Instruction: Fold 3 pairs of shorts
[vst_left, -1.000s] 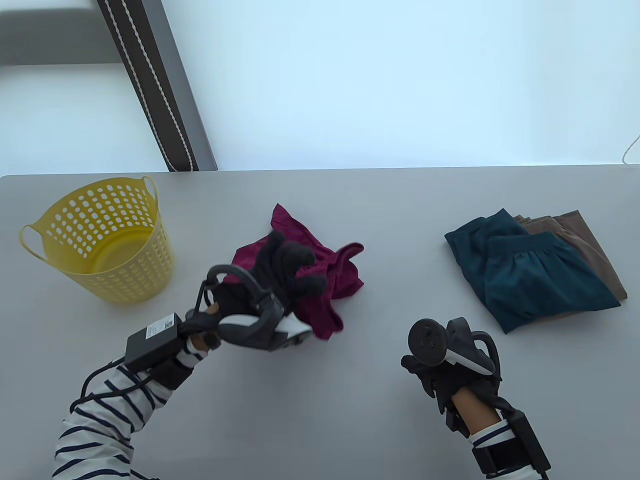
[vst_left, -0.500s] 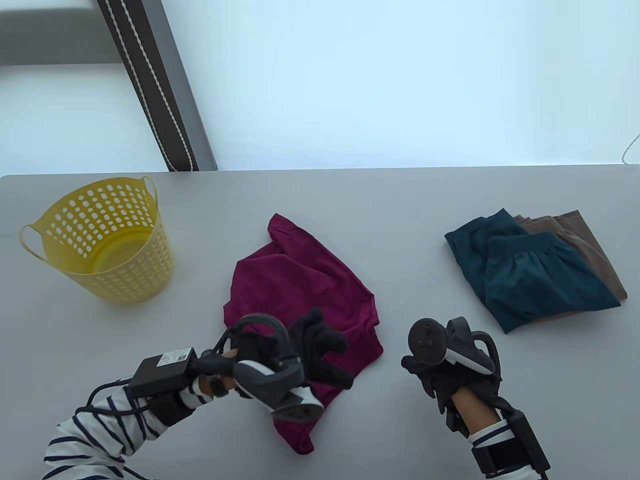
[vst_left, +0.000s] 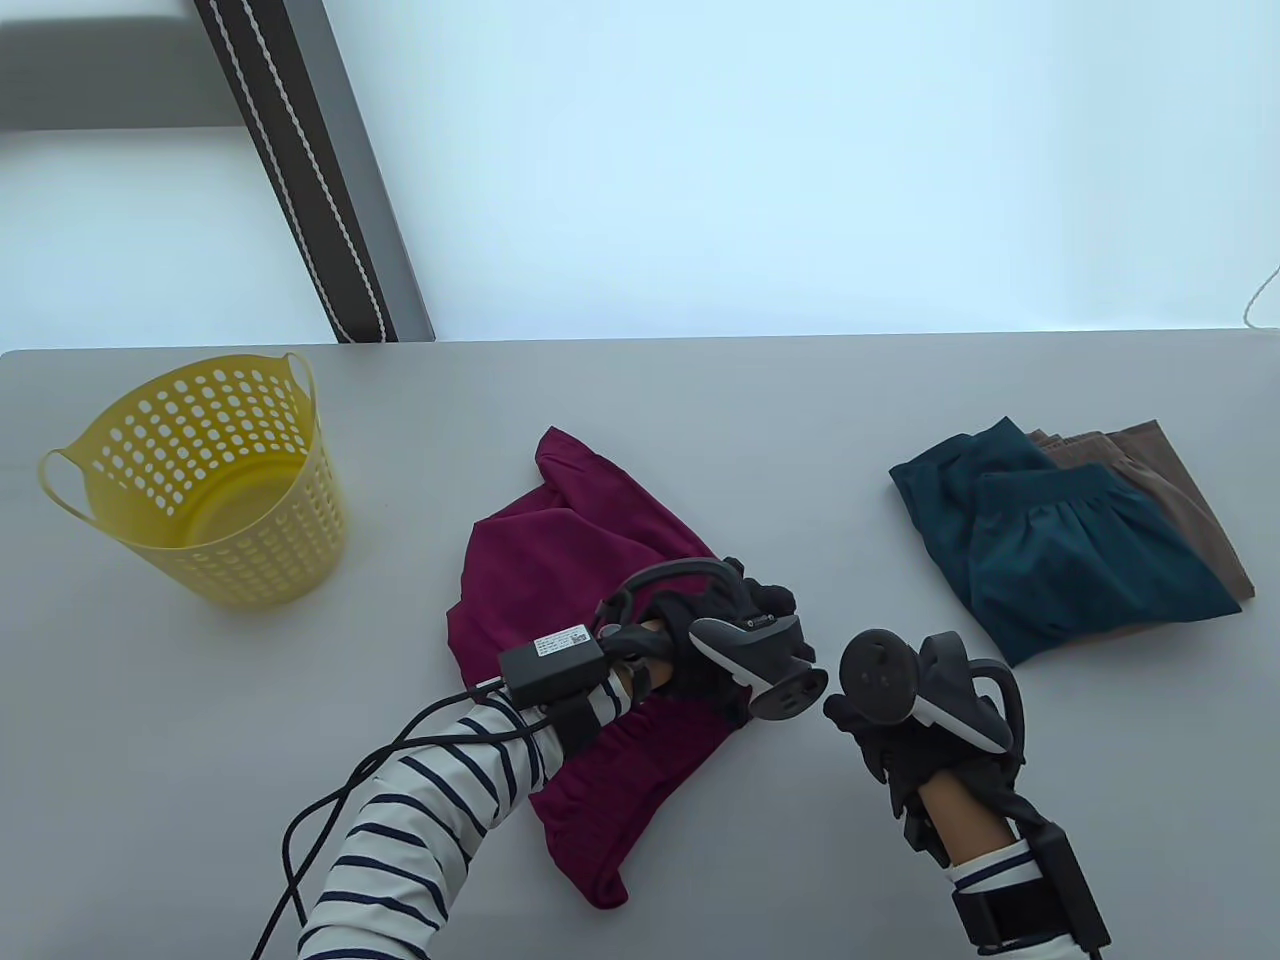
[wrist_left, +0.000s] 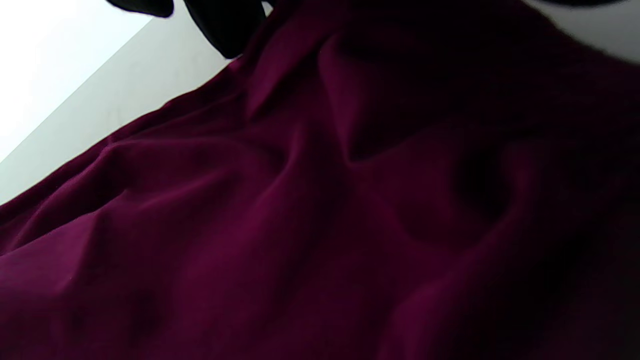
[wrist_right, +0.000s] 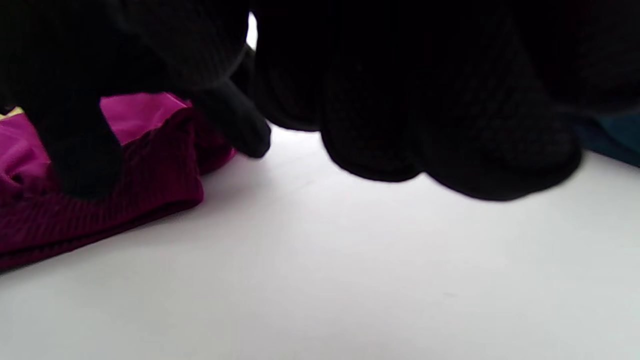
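Your left hand (vst_left: 735, 625) hides the maroon shorts' (vst_left: 575, 560) right edge, its fingers' hold too hidden to tell, brown shorts (vst_left: 1165, 480) mostly buried under the teal pair (vst_left: 1050, 550), right fingers (wrist_right: 450, 125) just dark blur.

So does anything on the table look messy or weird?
Only the maroon shorts: they lie rumpled and crooked mid-table, not yet folded, with the left hand on them. The teal shorts and brown shorts sit folded together.

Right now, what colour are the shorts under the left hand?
Dark magenta shorts, seen best in the table view, under the left hand.
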